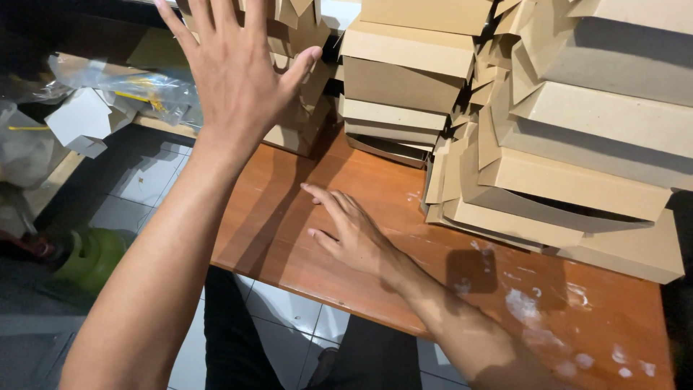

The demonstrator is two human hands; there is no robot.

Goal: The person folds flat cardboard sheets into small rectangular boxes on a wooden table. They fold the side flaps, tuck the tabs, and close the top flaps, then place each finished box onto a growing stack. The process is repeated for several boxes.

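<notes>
My left hand (234, 68) is raised with fingers spread, its palm against or just in front of a stack of folded brown cardboard boxes (299, 79) at the table's back left. My right hand (346, 231) lies flat and open on the brown wooden table (289, 238), holding nothing. More stacks of the same cardboard boxes stand in the middle (404, 79) and fill the right side (577, 144), some leaning and overlapping.
White smears mark the table's right part (534, 310). Left of the table are clear plastic bags (130, 87), loose white cardboard (79, 119), and a green object (90, 256) on the tiled floor. My dark trousers (231, 339) show below the table edge.
</notes>
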